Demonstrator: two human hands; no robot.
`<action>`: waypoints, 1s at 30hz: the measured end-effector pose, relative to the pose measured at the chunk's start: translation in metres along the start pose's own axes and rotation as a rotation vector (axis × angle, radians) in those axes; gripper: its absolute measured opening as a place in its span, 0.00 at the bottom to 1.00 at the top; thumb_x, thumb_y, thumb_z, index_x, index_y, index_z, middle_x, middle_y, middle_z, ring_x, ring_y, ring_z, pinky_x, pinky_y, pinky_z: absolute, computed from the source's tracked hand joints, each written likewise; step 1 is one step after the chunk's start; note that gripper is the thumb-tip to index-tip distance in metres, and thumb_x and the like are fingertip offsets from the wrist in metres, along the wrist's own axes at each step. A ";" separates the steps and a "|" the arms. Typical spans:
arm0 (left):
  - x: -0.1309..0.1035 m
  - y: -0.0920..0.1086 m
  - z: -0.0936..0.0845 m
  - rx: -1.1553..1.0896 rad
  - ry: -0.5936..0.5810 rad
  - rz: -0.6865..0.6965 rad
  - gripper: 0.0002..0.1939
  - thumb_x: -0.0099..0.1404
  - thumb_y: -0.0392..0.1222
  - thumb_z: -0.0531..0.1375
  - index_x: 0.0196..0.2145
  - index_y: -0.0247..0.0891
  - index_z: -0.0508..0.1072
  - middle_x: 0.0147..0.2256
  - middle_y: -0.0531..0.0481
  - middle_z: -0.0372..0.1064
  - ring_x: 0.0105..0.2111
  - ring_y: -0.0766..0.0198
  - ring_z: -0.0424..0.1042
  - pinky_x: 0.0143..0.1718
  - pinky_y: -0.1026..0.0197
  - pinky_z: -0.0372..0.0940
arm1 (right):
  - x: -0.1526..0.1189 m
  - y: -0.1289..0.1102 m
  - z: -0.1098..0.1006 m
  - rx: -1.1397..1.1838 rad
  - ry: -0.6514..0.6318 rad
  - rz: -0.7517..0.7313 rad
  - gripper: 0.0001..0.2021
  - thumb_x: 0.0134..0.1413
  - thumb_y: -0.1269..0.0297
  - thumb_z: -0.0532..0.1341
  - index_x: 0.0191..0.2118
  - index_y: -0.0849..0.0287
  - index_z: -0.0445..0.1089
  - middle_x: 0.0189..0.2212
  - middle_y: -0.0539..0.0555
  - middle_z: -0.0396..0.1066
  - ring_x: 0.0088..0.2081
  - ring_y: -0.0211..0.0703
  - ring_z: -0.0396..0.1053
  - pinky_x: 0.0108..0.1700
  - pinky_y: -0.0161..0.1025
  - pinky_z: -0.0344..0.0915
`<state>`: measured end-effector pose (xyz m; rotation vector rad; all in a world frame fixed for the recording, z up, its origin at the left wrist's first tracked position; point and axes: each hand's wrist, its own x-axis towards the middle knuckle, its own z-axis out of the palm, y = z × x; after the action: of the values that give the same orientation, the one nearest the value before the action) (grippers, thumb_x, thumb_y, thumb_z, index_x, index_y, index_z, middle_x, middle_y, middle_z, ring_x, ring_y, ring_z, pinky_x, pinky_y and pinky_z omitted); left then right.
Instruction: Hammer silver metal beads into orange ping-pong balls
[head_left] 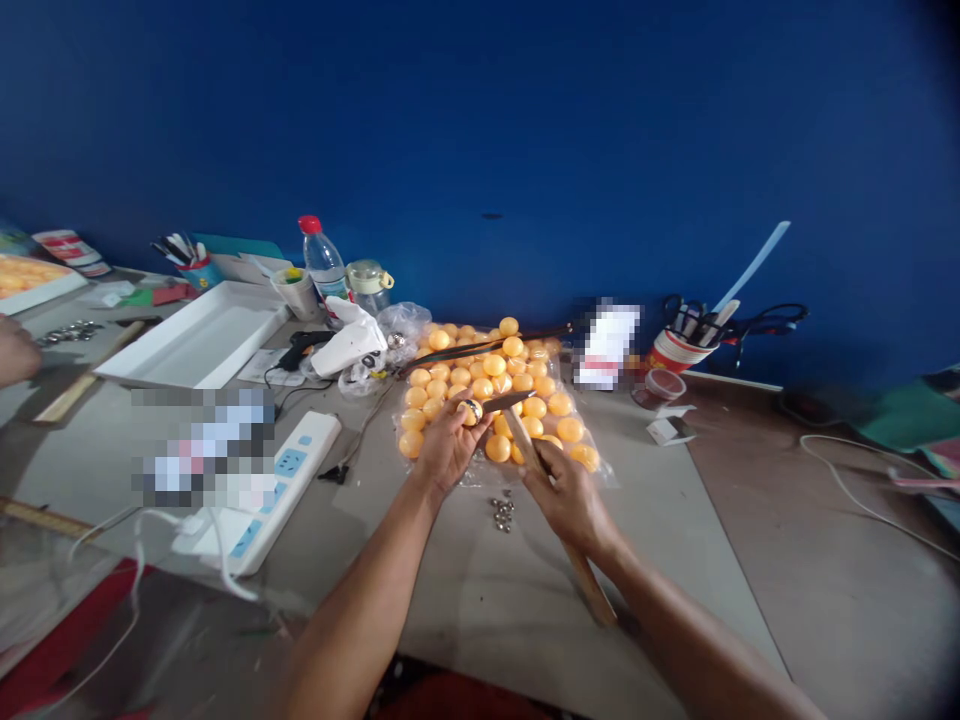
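Observation:
My left hand is closed round an orange ball with dark and pale marks on it. The wooden handle of a hammer is in my right hand, and its dark, pointed head reaches to the right side of that ball. Behind both hands, many orange balls lie in and on a clear plastic bag. Several small shiny metal pieces rest on the grey table between my forearms.
On the left are a white power strip with cables, a white tray, a glue gun and a bottle. A cup of tools stands right. Another person's hand shows far left.

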<state>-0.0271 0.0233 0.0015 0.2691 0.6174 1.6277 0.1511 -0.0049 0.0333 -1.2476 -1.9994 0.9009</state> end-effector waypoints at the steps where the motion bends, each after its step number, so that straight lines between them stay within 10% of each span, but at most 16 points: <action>1: 0.000 0.000 0.000 -0.002 -0.003 -0.007 0.08 0.62 0.30 0.59 0.38 0.37 0.76 0.38 0.49 0.75 0.45 0.62 0.73 0.54 0.53 0.65 | 0.000 0.000 0.001 -0.001 0.000 0.000 0.06 0.56 0.63 0.56 0.29 0.57 0.61 0.23 0.46 0.61 0.26 0.37 0.59 0.27 0.33 0.54; 30: -0.003 0.000 0.003 0.095 0.061 -0.060 0.10 0.62 0.35 0.62 0.42 0.39 0.75 0.45 0.46 0.71 0.43 0.58 0.73 0.47 0.53 0.70 | 0.001 0.001 0.003 -0.020 -0.056 0.018 0.05 0.55 0.63 0.56 0.30 0.58 0.62 0.23 0.47 0.62 0.26 0.37 0.59 0.28 0.33 0.54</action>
<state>-0.0253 0.0207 0.0046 0.2688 0.7436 1.5557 0.1491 -0.0040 0.0309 -1.2660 -2.0488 0.9357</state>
